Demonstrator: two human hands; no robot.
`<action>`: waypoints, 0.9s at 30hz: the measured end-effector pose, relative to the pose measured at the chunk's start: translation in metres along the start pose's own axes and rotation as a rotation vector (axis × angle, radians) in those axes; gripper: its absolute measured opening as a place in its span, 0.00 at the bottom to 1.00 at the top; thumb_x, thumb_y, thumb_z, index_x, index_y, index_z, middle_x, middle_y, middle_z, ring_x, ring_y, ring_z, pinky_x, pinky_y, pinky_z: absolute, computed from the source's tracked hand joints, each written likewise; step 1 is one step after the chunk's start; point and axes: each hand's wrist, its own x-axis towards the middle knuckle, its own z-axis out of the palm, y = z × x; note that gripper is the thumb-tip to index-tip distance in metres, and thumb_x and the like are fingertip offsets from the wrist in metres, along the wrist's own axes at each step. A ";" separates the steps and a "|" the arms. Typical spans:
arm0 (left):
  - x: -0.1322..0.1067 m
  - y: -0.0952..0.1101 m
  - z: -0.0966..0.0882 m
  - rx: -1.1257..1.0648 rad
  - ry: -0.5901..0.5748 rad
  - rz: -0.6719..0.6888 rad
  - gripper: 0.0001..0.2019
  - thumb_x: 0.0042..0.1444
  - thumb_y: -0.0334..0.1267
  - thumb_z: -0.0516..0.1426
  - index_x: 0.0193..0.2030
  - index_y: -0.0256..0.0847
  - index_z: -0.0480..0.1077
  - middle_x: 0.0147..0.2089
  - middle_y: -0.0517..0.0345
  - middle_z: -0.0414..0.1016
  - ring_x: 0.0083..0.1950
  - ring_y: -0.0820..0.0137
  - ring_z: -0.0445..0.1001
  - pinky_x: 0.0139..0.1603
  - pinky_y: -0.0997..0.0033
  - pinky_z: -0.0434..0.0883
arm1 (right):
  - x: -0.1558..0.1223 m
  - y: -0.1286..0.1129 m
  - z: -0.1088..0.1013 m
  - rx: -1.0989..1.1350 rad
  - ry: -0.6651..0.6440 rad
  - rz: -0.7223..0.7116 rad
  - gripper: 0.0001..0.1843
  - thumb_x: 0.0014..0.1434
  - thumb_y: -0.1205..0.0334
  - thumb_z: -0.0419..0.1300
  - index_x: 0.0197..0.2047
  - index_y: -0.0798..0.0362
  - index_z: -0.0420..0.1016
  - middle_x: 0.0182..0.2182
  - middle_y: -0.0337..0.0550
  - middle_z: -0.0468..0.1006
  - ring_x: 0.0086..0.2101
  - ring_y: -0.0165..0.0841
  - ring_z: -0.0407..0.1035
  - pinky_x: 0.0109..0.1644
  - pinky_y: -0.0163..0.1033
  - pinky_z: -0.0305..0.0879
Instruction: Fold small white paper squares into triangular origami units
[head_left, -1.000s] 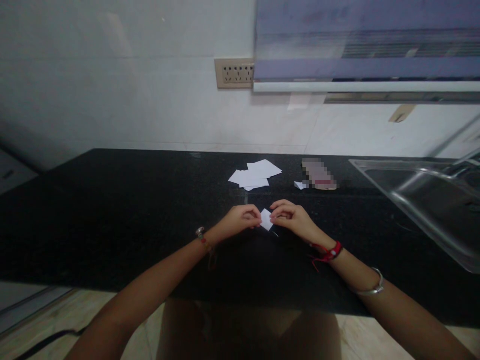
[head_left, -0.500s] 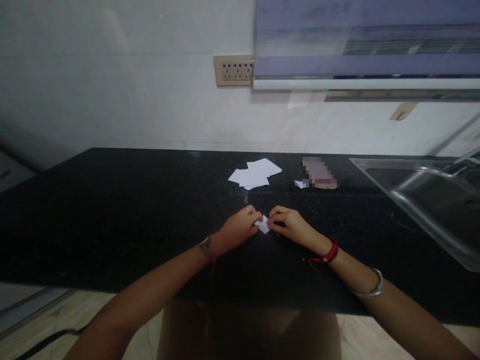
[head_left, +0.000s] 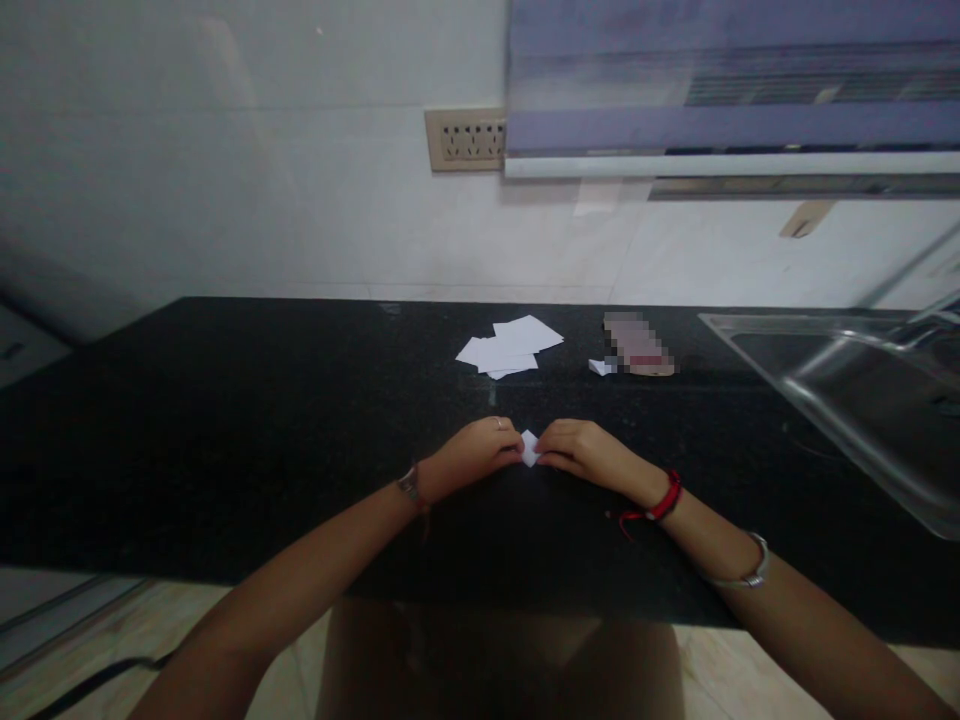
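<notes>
A small folded piece of white paper [head_left: 530, 449] is between my hands, just above or on the black countertop [head_left: 225, 450]. My left hand [head_left: 480, 450] pinches its left side, the thumb below and the fingers curled above. On the other side my right hand [head_left: 581, 449] grips the right edge between thumb and fingers. Most of the paper's edges are covered by fingertips. Beyond my hands lies a loose pile of white paper sheets [head_left: 510, 350].
A blurred-out flat pinkish object [head_left: 639, 343] lies right of the pile, with a small white paper scrap [head_left: 600, 367] touching its near side. A steel sink [head_left: 795, 390] is set in at the right. Behind stands a tiled wall with a socket panel [head_left: 466, 140].
My fingers have shifted slightly on the folded paper, and both hands look flatter and a bit lower. The paper stays in about the same place between them.
</notes>
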 end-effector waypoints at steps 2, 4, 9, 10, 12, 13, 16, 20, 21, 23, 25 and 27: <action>0.000 -0.002 0.001 -0.020 0.011 0.007 0.09 0.56 0.38 0.49 0.34 0.38 0.68 0.35 0.57 0.67 0.38 0.73 0.65 0.40 0.75 0.62 | 0.000 0.001 0.001 0.000 0.010 -0.015 0.12 0.58 0.60 0.49 0.38 0.56 0.72 0.32 0.45 0.73 0.35 0.31 0.66 0.41 0.36 0.61; 0.000 -0.003 0.002 -0.026 0.012 0.021 0.09 0.56 0.38 0.49 0.34 0.38 0.68 0.35 0.57 0.67 0.38 0.73 0.65 0.41 0.75 0.62 | 0.000 0.001 0.002 -0.011 0.013 -0.036 0.12 0.58 0.61 0.49 0.37 0.56 0.72 0.32 0.45 0.73 0.36 0.31 0.65 0.41 0.36 0.61; 0.001 0.000 0.000 0.020 0.004 0.040 0.10 0.56 0.37 0.48 0.33 0.38 0.68 0.34 0.57 0.67 0.38 0.72 0.64 0.41 0.74 0.61 | -0.001 -0.001 0.003 -0.089 0.032 -0.044 0.13 0.58 0.62 0.48 0.39 0.56 0.71 0.33 0.47 0.72 0.35 0.32 0.65 0.40 0.36 0.61; 0.001 0.000 0.000 0.035 0.002 0.041 0.10 0.57 0.37 0.47 0.33 0.38 0.68 0.34 0.57 0.67 0.38 0.72 0.64 0.41 0.74 0.61 | -0.001 -0.002 0.002 -0.112 0.030 -0.047 0.13 0.58 0.62 0.48 0.39 0.56 0.71 0.33 0.47 0.72 0.35 0.32 0.65 0.39 0.36 0.61; 0.002 0.002 -0.002 0.062 -0.010 0.045 0.11 0.57 0.37 0.47 0.32 0.37 0.68 0.34 0.56 0.67 0.37 0.72 0.64 0.41 0.74 0.61 | -0.001 -0.004 0.002 -0.161 0.013 -0.064 0.14 0.59 0.63 0.47 0.38 0.55 0.72 0.32 0.47 0.73 0.33 0.32 0.65 0.36 0.36 0.61; 0.002 0.002 -0.002 0.071 -0.018 0.047 0.11 0.57 0.37 0.46 0.32 0.37 0.68 0.34 0.56 0.67 0.37 0.72 0.64 0.41 0.74 0.61 | -0.001 -0.004 0.001 -0.181 0.004 -0.071 0.14 0.59 0.63 0.46 0.38 0.55 0.72 0.31 0.47 0.73 0.32 0.32 0.65 0.36 0.36 0.60; 0.002 0.003 -0.005 0.080 -0.035 0.050 0.12 0.58 0.37 0.45 0.33 0.37 0.68 0.35 0.56 0.67 0.38 0.72 0.64 0.41 0.74 0.61 | -0.001 -0.003 0.002 -0.179 0.002 -0.078 0.14 0.59 0.64 0.46 0.37 0.55 0.72 0.31 0.47 0.72 0.33 0.32 0.65 0.36 0.35 0.60; 0.001 0.002 -0.006 0.042 -0.032 0.055 0.11 0.58 0.37 0.46 0.35 0.37 0.67 0.36 0.55 0.67 0.40 0.72 0.64 0.43 0.75 0.61 | 0.000 -0.001 0.004 -0.086 0.030 -0.041 0.12 0.59 0.64 0.46 0.36 0.55 0.71 0.32 0.46 0.70 0.35 0.31 0.63 0.38 0.35 0.60; 0.001 0.001 -0.006 0.029 -0.025 0.049 0.11 0.57 0.38 0.46 0.35 0.37 0.67 0.36 0.55 0.67 0.40 0.72 0.64 0.43 0.75 0.61 | 0.000 0.000 0.005 -0.062 0.036 -0.027 0.12 0.59 0.64 0.47 0.35 0.56 0.70 0.31 0.46 0.70 0.35 0.31 0.63 0.39 0.36 0.60; 0.001 0.000 -0.003 0.010 -0.001 0.020 0.10 0.57 0.38 0.47 0.34 0.37 0.67 0.36 0.56 0.66 0.39 0.72 0.64 0.42 0.74 0.61 | 0.002 0.000 0.007 -0.021 0.055 0.005 0.11 0.59 0.65 0.47 0.34 0.57 0.69 0.30 0.45 0.69 0.34 0.31 0.62 0.39 0.36 0.60; 0.001 -0.001 0.000 0.000 0.027 -0.034 0.09 0.56 0.38 0.48 0.33 0.37 0.66 0.35 0.56 0.66 0.39 0.72 0.63 0.42 0.73 0.61 | 0.004 -0.001 0.010 0.009 0.083 0.043 0.10 0.58 0.65 0.47 0.33 0.57 0.68 0.30 0.45 0.68 0.34 0.31 0.62 0.39 0.36 0.60; 0.002 -0.001 0.003 -0.008 0.053 -0.091 0.08 0.55 0.37 0.49 0.33 0.38 0.66 0.36 0.56 0.65 0.40 0.71 0.63 0.43 0.72 0.62 | 0.006 -0.001 0.011 0.033 0.117 0.083 0.09 0.58 0.66 0.47 0.32 0.57 0.67 0.29 0.45 0.67 0.33 0.31 0.61 0.38 0.36 0.60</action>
